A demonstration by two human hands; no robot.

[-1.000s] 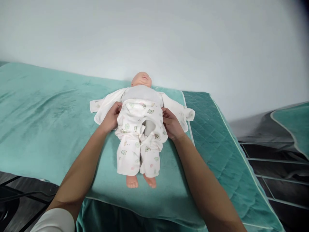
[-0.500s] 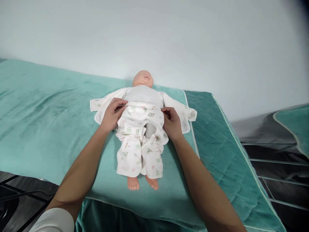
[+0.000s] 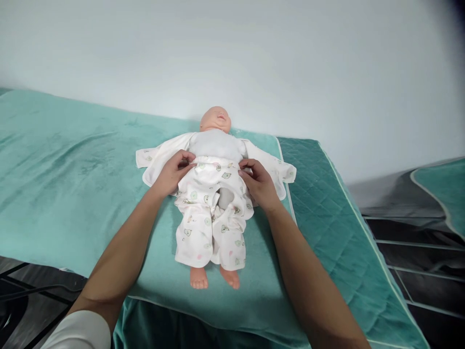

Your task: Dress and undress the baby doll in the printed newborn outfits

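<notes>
A baby doll lies on its back, head toward the wall and bare feet toward me. It wears white printed baby pants with an open crotch, where its grey cloth body shows. A white baby jacket lies spread open under it, the sleeves stretched out to both sides. At the left end of the waistband, my left hand pinches the fabric between thumb and fingers. My right hand grips the waistband's other end in the same way. The waistband reaches across the doll's belly.
Under the doll is a light green blanket, with a darker quilted cover showing to the right. A pale wall rises behind the bed. Another green cover and a metal frame stand at the right.
Both hands have moved slightly inward along the waistband, toward the doll's middle. The doll's feet show slightly lower in view.
</notes>
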